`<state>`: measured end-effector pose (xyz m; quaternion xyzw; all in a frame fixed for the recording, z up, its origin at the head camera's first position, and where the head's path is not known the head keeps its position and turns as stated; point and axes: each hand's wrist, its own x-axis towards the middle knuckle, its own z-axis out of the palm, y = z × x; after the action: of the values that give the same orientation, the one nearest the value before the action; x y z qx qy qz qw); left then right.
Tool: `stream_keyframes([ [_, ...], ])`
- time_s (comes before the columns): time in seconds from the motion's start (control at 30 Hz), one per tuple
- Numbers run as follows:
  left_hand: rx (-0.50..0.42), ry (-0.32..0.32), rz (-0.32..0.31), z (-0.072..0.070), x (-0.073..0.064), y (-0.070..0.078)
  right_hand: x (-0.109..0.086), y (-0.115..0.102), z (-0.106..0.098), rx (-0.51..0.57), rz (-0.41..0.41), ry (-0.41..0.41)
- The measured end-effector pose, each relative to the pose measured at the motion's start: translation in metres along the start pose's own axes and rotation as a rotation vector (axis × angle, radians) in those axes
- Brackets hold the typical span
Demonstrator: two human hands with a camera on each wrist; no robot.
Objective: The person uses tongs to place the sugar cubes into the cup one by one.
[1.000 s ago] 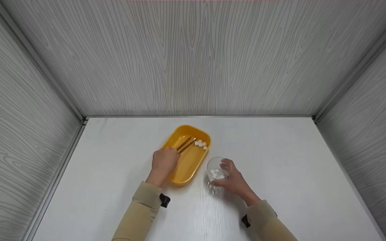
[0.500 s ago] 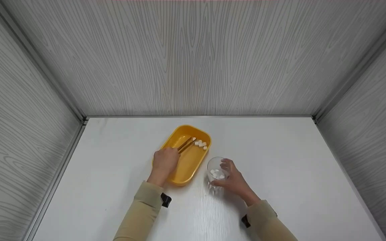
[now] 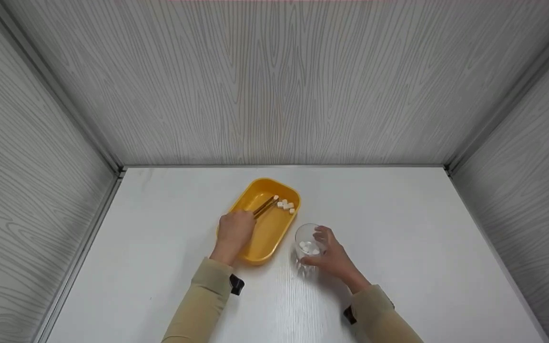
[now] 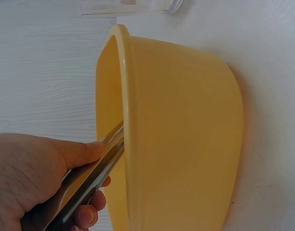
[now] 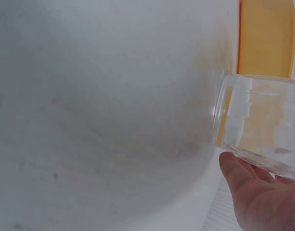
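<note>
My left hand (image 3: 236, 233) grips metal tongs (image 4: 87, 185), thumb on one arm and fingers under the other. The tongs reach down into a yellow tray (image 3: 267, 238). At their tips, in the head view, is a small white cube (image 3: 276, 197); whether they pinch it is too small to tell. Several more white cubes (image 3: 288, 206) lie beside it at the tray's far right end. My right hand (image 3: 334, 257) holds a clear drinking glass (image 3: 304, 232) from its right side, thumb and fingers curved round it. The glass stands upright on the table, with several white cubes at its bottom.
The glass stands just right of the tray's near half, with a narrow gap between them. Both are on a white table (image 3: 398, 228). Grey wood-grain panels (image 3: 274, 95) enclose it at the back and both sides.
The arms of the tongs have drawn closer together near the cube at their tips. My left hand has barely shifted. The right hand and the glass have stayed in place.
</note>
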<state>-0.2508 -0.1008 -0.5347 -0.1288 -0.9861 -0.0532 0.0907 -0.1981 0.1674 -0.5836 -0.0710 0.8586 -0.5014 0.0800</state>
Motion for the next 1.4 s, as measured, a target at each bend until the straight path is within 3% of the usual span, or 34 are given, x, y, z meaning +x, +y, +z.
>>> stream_keyframes([
  [0.27,0.029,0.01,0.018,0.001,0.001,0.0,0.0,0.0,0.0,0.001,0.004,-0.003],
  [0.5,0.056,0.062,0.044,0.0,0.0,0.0,-0.001,0.001,-0.001,0.032,-0.017,-0.012],
  [0.8,0.049,-0.015,0.008,-0.002,-0.002,-0.004,0.0,0.0,-0.001,0.014,-0.006,-0.005],
  [1.2,0.017,-0.028,0.006,-0.01,-0.021,-0.009,0.0,-0.001,-0.002,0.01,0.001,-0.009],
  [1.4,0.013,0.009,0.0,-0.016,-0.035,-0.012,-0.001,0.0,-0.001,0.009,0.01,-0.009],
])
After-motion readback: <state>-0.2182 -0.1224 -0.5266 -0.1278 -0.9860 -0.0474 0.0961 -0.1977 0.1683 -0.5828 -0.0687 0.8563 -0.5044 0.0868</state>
